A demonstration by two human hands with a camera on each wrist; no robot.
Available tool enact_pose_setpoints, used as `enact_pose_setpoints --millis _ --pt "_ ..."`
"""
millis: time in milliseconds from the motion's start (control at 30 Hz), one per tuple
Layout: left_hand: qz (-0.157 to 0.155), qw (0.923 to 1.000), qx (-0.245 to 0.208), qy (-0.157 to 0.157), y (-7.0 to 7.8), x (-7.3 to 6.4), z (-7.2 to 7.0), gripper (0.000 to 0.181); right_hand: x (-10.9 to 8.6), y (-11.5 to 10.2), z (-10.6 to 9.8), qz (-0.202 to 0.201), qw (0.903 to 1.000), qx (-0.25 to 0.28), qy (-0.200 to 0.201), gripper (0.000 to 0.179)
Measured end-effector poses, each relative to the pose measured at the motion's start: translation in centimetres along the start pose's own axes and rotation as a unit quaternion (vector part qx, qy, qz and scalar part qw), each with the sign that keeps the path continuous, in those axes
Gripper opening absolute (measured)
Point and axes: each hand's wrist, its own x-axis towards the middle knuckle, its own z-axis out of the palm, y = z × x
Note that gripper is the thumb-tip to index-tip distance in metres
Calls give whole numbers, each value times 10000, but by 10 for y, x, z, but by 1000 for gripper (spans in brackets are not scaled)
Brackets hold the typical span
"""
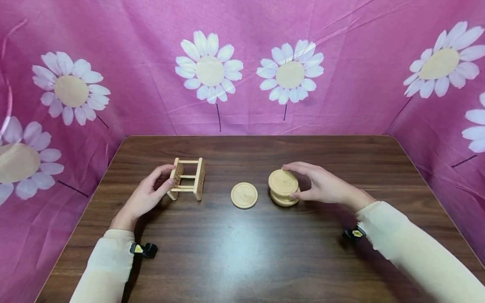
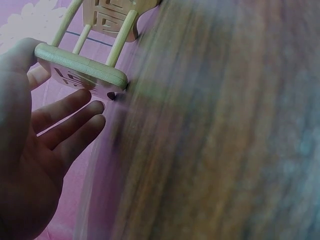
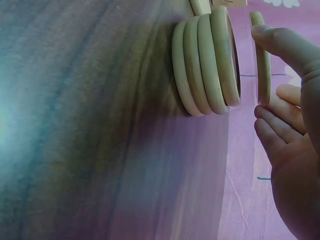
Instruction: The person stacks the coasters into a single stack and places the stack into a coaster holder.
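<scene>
Now | left fingers (image 1: 161, 170) grip rack (image 1: 199, 181) | right fingers (image 1: 299, 167) pinch disc (image 1: 282, 182) over stack (image 3: 206, 65) | coaster (image 1: 244, 195) between

Bright head view, pale glare on the tabletop (image 1: 238, 244), dimmer wrist views, tabletop blurred in both

Pink cloth (image 1: 250, 17) with white daisies (image 1: 209, 71) behind and beside a dark wood-grain table (image 1: 189, 269), pale glare (image 1: 236, 240) on top

Between rack (image 1: 188, 176) and stack (image 3: 206, 65), a flat disc (image 1: 244, 195) lies low, leaving passage above.
</scene>
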Motion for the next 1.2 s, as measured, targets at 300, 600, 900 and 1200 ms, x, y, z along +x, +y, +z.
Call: enact_pose_setpoints --millis 300,600,900,1200 --pt "-43 10000 64 -10 1 0 0 39 -11 -1 5 -19 9999 -8 119 74" --pt "7 10000 84 24 1 0 0 38 -17 1 10 40 9998 101 166 77" --pt "59 10000 -44 19 0 0 0 38 -22 4 17 -4 9992 143 381 78" --pt "31 10000 -50 1 0 0 0 38 -23 5 19 89 9990 237 365 80"
